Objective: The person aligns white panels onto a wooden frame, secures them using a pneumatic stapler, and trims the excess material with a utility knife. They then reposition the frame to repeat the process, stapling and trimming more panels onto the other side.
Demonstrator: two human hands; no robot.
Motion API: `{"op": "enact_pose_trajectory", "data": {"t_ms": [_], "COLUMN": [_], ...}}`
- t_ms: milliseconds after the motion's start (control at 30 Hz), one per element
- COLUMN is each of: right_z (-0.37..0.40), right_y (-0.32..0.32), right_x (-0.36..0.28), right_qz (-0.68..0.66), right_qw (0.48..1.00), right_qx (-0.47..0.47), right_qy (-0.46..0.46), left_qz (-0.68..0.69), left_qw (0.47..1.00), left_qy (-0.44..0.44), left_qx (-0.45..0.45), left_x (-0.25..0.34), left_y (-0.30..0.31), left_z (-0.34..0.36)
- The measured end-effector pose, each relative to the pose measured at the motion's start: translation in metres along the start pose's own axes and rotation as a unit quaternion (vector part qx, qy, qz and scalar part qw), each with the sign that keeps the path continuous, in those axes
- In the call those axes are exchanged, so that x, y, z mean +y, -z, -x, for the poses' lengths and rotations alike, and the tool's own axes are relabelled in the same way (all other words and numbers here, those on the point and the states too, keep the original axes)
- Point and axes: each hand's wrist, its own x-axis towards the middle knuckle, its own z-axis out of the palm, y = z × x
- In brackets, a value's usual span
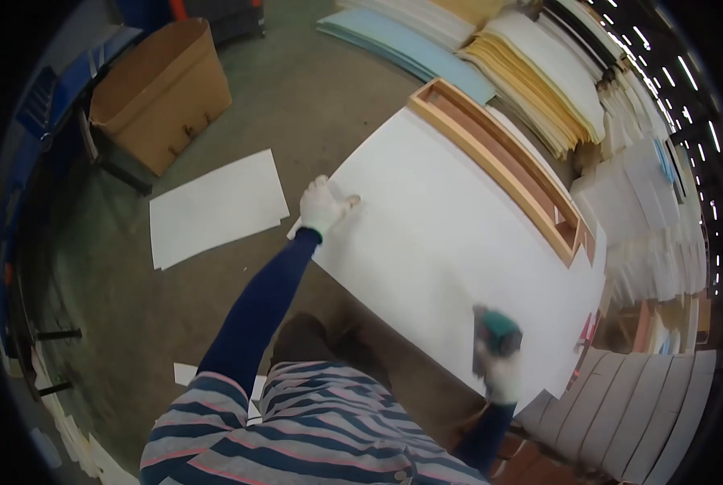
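Observation:
My left hand (321, 208), in a white glove, rests at the left edge of a large white sheet (410, 234), its thumb stretched out over the surface. The fingers look spread rather than wrapped round anything. Lower right, my gloved right hand (503, 380) is closed on a green and dark power tool (497, 333). Motion blur hides the tool's exact kind and whether it touches the sheet. Along the sheet's far side lies a long wooden frame (491, 166) with a brown inside.
A cardboard box (163, 97) stands at the upper left. White panels (220, 208) lie on the floor to the left. Stacked yellow and white sheets (531, 81), blue sheets (402, 52) and grey-white curved stacks (628, 412) line the far and right sides.

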Motion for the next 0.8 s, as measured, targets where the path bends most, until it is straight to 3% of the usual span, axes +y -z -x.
{"op": "enact_pose_trajectory", "data": {"t_ms": [33,67,100,200,300,367,400,433,500,533,600,633,733,800], "right_z": [-0.020,-0.034,-0.048,-0.087,-0.123,-0.149,-0.163,-0.172,-0.204,-0.220,-0.252,-0.272,-0.318,-0.345], "right_y": [0.006,-0.004,-0.009,-0.027,-0.061,-0.092,-0.106,-0.126,-0.154,-0.168,-0.197,-0.214,-0.234,-0.243], "right_x": [-0.010,-0.023,-0.040,-0.107,-0.152,-0.166,-0.174,-0.199,-0.204,-0.208,-0.233,-0.226,-0.230,-0.218], "right_qz": [0.133,0.119,0.131,0.158,0.178,0.177,0.168,0.218,0.203,0.215,0.196,0.173,0.263,0.255], "right_qw": [0.988,0.993,0.991,0.981,0.974,0.975,0.976,0.967,0.970,0.966,0.967,0.967,0.952,0.946], "right_qx": [-0.041,-0.013,-0.012,-0.109,-0.121,-0.122,-0.126,-0.126,-0.128,-0.140,-0.158,-0.156,-0.155,-0.157], "right_qy": [-0.064,0.004,0.007,0.035,0.063,0.058,0.061,-0.045,-0.026,0.035,-0.031,0.097,0.038,0.124], "left_qz": [0.027,0.047,0.058,0.072,0.078,0.076,0.083,0.090,0.090,0.090,0.095,0.100,0.118,0.136], "left_qw": [0.999,0.999,0.998,0.983,0.968,0.974,0.975,0.974,0.969,0.965,0.957,0.952,0.939,0.959], "left_qy": [0.021,0.018,0.023,0.058,0.044,-0.006,0.014,0.029,0.060,0.066,0.057,0.059,0.063,0.025], "left_qx": [-0.024,0.006,0.004,-0.156,-0.235,-0.214,-0.205,-0.207,-0.221,-0.239,-0.269,-0.283,-0.317,-0.247], "left_x": [-0.005,-0.014,-0.016,-0.021,-0.030,-0.044,-0.044,-0.051,-0.064,-0.071,-0.079,-0.084,-0.091,-0.106], "left_y": [0.003,-0.003,-0.001,0.011,0.017,0.010,0.012,0.013,0.013,0.010,0.011,0.014,0.004,-0.018], "left_z": [-0.010,-0.022,-0.031,-0.061,-0.089,-0.092,-0.082,-0.072,-0.055,-0.049,-0.044,-0.046,-0.040,-0.033]}}
